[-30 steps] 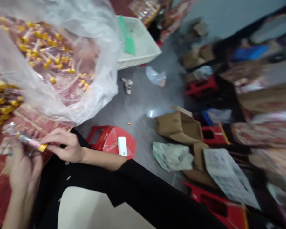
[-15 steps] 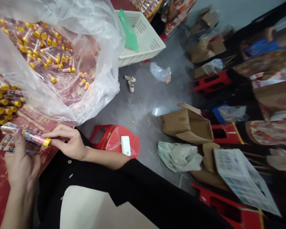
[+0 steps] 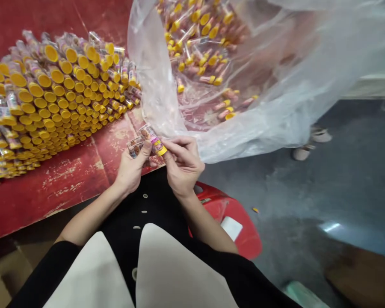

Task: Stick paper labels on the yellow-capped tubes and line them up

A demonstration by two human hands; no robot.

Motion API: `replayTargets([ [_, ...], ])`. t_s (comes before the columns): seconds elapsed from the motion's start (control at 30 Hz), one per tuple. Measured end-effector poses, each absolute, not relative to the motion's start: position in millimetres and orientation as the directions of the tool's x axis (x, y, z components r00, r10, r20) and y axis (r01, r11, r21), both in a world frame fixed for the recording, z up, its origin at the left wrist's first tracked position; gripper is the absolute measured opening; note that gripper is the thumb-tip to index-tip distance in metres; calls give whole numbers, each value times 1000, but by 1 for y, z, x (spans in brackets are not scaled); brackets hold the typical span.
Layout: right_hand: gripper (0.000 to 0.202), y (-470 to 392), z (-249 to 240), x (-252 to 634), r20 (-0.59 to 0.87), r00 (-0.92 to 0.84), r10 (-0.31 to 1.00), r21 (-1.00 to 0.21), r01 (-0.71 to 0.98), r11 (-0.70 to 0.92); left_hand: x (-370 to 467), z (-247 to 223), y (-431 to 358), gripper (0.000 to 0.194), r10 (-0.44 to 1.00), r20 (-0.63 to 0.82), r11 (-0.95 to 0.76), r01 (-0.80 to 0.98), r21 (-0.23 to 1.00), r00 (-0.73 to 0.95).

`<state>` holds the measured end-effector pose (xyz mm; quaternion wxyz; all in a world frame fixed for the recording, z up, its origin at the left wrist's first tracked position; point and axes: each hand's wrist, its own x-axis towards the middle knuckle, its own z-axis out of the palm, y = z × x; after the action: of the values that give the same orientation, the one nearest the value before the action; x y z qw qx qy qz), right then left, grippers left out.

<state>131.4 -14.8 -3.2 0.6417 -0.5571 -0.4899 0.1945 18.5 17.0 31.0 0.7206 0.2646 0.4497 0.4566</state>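
Observation:
My left hand (image 3: 130, 172) is closed at the table's front edge, its thumb pressing on a clear tube (image 3: 154, 140) with a yellow cap and a printed wrap. Small printed pieces with pictures (image 3: 134, 148), perhaps labels, also stick out of that hand. My right hand (image 3: 185, 166) pinches the same tube near its yellow cap. Left of my hands, a big stack of similar tubes (image 3: 67, 92) lies with the yellow caps facing me. Just beyond my right hand spreads a large clear plastic bag (image 3: 259, 143) with many loose yellow-capped tubes (image 3: 208, 60) in it.
The worn red table (image 3: 93, 164) runs along the left and front. A red plastic stool (image 3: 247, 233) with a white device (image 3: 231, 228) on it stands at my right. Shoes (image 3: 303, 152) and a small yellow bit (image 3: 255, 210) lie on the grey floor.
The view has swung left, so my hands and the stacked tubes now sit nearer the middle. Both hands still hold the tube, which now points more toward me.

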Motion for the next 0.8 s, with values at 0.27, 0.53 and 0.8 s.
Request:
replayTargets([
  [0.27, 18, -13, 4, 124, 462, 507, 728, -884, 327, 334, 17, 35, 9, 42, 901, -392, 433, -457, 777, 186],
  [0.53, 16, -8, 3, 113, 439, 472, 765, -893, 321, 315, 10, 31, 14, 41, 896, -425, 427, -518, 741, 131],
  [0.8, 15, 114, 34, 52, 559, 282, 780, -829, 199, 522, -32, 41, 40, 28, 904, -410, 200, -725, 659, -122],
])
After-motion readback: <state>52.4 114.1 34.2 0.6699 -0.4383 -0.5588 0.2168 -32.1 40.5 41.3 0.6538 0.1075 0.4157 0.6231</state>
